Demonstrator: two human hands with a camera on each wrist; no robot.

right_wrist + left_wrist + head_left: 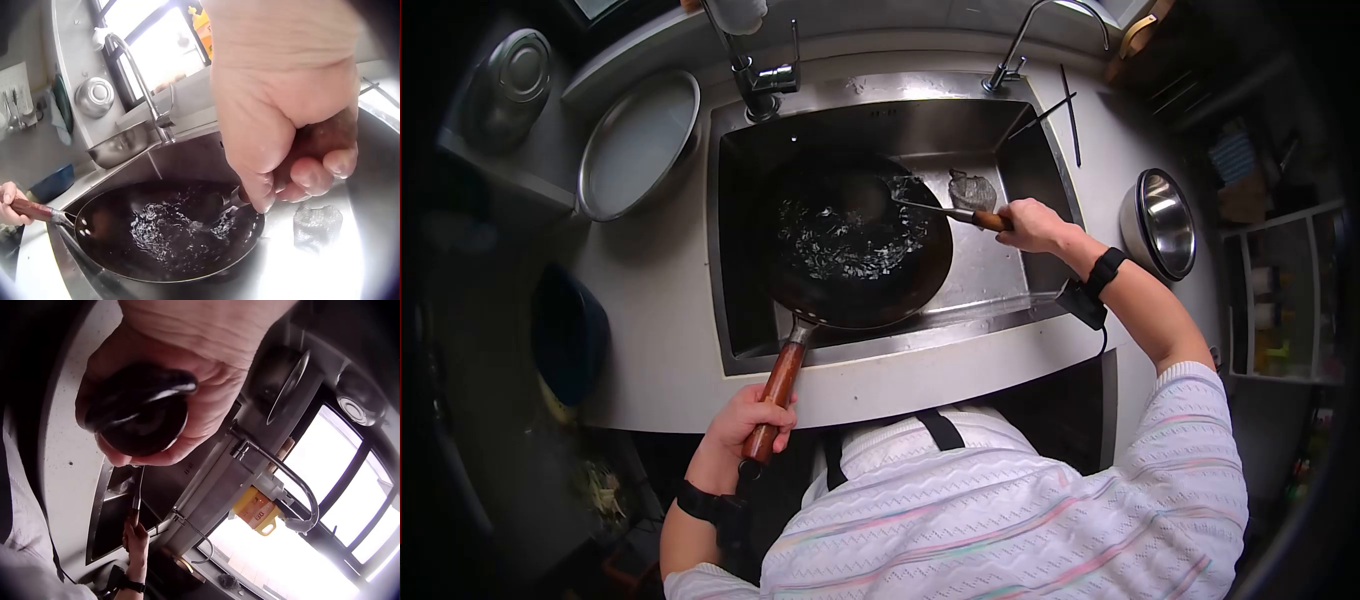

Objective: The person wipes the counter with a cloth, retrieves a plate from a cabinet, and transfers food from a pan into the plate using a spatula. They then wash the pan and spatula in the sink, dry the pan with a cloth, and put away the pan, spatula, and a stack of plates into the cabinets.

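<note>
A black wok (860,305) with rippling water in it sits in the steel sink (990,255), tilted slightly. My left hand (752,418) grips its reddish wooden handle (783,375) near the end, over the counter's front edge. In the left wrist view the handle's dark end cap (147,419) shows inside the curled fingers. With my right hand (1035,225) I hold a long metal utensil (935,208) by its wooden grip, above the right part of the sink. Its shaft reaches over the wok's rim into the water, which hides the head. A grey mesh scrubber (972,190) lies beside the wok.
Behind the sink stand a tall faucet (765,85) and a thin curved tap (1010,70). A large metal pan (640,145) sits left on the counter, stacked steel bowls (1162,225) right. Chopsticks (1072,120) lie by the sink's right back corner.
</note>
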